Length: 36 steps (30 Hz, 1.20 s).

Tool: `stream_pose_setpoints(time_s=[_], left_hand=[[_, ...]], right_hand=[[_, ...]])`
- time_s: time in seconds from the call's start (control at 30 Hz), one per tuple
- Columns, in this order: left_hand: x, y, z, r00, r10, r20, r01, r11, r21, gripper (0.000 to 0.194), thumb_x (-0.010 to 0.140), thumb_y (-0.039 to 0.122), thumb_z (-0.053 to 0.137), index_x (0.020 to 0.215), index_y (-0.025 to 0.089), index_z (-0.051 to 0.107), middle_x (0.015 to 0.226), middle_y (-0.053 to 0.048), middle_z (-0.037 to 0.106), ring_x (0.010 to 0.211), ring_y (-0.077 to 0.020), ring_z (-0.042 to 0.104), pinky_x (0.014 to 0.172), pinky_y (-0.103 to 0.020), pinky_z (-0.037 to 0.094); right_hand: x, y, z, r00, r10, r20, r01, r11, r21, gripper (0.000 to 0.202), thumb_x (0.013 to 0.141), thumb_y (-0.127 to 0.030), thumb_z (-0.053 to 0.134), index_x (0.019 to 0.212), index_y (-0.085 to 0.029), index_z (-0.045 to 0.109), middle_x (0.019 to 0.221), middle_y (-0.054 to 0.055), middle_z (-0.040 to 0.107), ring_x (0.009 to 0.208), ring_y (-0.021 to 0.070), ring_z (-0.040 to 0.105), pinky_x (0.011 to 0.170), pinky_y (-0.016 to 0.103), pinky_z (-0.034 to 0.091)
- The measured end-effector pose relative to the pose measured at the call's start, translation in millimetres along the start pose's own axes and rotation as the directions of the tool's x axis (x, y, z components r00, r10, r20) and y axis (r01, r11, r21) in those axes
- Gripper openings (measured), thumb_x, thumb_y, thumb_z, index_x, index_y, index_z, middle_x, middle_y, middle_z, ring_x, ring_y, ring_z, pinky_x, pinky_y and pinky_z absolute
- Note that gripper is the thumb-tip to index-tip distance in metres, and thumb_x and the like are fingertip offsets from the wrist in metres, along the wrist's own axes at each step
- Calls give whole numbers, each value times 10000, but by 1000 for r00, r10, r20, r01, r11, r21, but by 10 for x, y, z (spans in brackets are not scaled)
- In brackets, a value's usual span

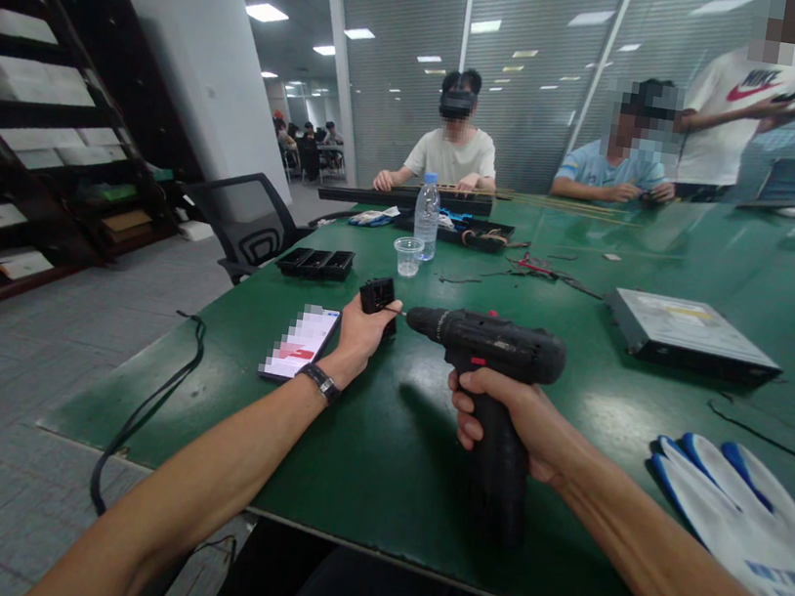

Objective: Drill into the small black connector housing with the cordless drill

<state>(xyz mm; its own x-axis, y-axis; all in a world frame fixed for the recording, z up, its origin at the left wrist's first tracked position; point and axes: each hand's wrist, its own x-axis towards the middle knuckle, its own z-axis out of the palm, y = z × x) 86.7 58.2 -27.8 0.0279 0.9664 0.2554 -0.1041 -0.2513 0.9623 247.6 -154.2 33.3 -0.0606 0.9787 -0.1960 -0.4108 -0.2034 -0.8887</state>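
My right hand (492, 410) is wrapped round the grip of a black cordless drill (501, 345), whose chuck points left. In my left hand (363, 333) is a small black plastic part (378, 292), gripped between thumb and fingers above the table. The tip of the drill's bit meets or nearly meets this part by my left thumb; I cannot tell if they touch. Below my left wrist lies a phone (302, 344) with its screen lit. Just beyond, a black tray with compartments (314, 264) rests on the green table (360, 460).
A clear cup (408, 258) and a water bottle (425, 218) stand ahead. To the right are a metal disc drive (692, 335) and a white-blue glove (744, 514). A black strap (157, 402) hangs over the left edge. Several people are across the table; a mesh chair (253, 219) stands left.
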Motion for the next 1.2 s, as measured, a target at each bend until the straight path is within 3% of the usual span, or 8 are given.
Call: stream_pose_setpoints(time_s=[1.2], left_hand=[[-25,41,9,1000,-21,-10,21,1000,-2,445,676,404,931,1005,162,756,955,-68,766,848,-196,678,807,-319,546]], right_hand=[[-12,-14,19,1000,4,-1,-4,1000,15,177,785,-301,808,798,-167,693,671,-25,565,502,117,521,514,291,522]])
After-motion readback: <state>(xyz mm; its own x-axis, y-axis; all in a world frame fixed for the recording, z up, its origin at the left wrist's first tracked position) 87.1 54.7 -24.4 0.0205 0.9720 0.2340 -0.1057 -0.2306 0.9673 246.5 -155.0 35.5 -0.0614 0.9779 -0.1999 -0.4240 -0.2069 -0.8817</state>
